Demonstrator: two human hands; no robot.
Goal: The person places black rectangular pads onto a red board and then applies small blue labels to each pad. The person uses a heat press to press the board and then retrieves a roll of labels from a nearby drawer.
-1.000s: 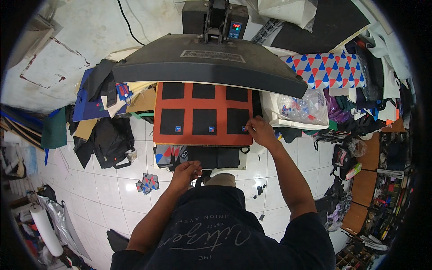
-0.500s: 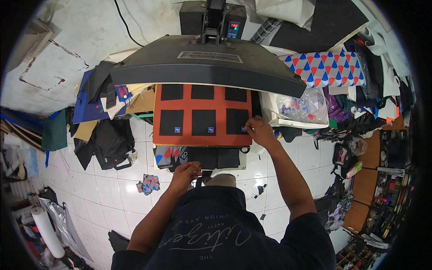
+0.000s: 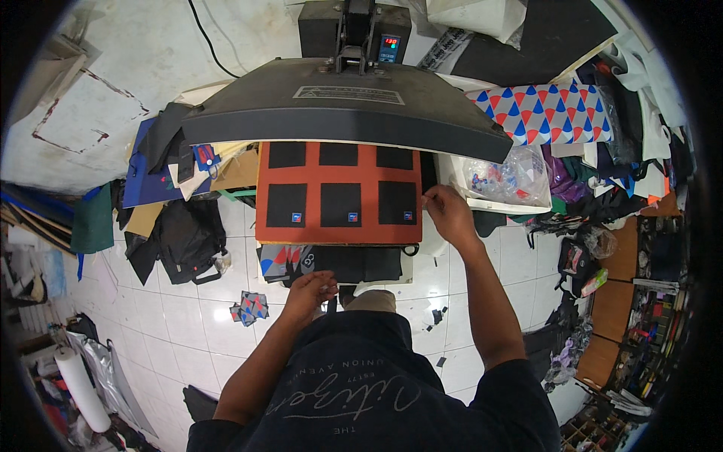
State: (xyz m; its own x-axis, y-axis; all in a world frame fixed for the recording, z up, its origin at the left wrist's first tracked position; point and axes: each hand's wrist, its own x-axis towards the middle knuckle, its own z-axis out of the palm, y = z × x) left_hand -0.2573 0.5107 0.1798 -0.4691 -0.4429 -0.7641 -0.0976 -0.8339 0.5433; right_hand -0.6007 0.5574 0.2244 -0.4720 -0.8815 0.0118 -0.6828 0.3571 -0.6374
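Far left: white paper roll (image 3: 81, 386) at lower left; black bag (image 3: 187, 239) and blue and tan sheets heaped at mid-left on the white tiled floor (image 3: 188, 331).
Left hand (image 3: 309, 290): low centre, fingers curled, pinching something small and dark just below the stack of black fabric pieces (image 3: 354, 264); what is pinched, cannot tell.
Orange press bed (image 3: 339, 193): centre of frame, carrying six black square patches (image 3: 340, 204) in two rows, three in the front row with small blue labels.
Upper platen: raised dark metal heat plate (image 3: 346, 113) at upper centre, overhanging the back row of patches.
Right hand (image 3: 449, 213): right of centre, fingertips pressed flat on the bed's right edge beside the last front patch, not grasping.
Far right: white tray with a clear plastic bag (image 3: 512, 181), patterned triangle cloth (image 3: 557, 113), dark clutter beyond.
Risk: likely a knuckle brushing the hot plate when reaching to the back row; a sleeve or finger nudging a patch out of line.
Edges: bed's right rim directly under the fingers; tray wall just beside it.
Open room: front edge of bed and floor tiles at lower left; tight at right.
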